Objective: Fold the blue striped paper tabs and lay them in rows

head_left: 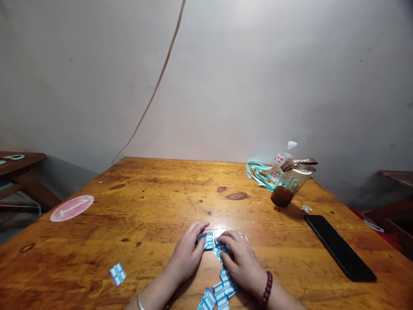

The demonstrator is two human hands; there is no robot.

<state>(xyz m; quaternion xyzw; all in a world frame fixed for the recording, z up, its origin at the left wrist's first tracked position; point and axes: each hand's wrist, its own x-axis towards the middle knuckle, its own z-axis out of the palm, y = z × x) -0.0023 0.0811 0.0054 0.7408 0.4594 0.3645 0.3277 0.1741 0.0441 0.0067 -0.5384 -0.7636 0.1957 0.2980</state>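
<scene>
Small blue-and-white printed cards lie on the wooden table (167,198) near its front. My left hand (189,254) curls around the left side of a blue-and-white card (209,241), thumb and fingers against it. On the other side, my right hand (240,260) grips another blue-and-white card (221,249), its fingers partly hiding it. Closer to me, beneath my right wrist, several overlapping cards (221,295) spread toward the bottom edge. A single loose card (118,274) rests well to the left.
A round pink sticker (72,208) marks the table's left side. On the right are a black phone (340,247), a drink cup (290,185) with brown liquid, a clear water bottle (282,161), a teal lanyard (258,174) and a small white item (306,209). Behind rises a wall (226,86).
</scene>
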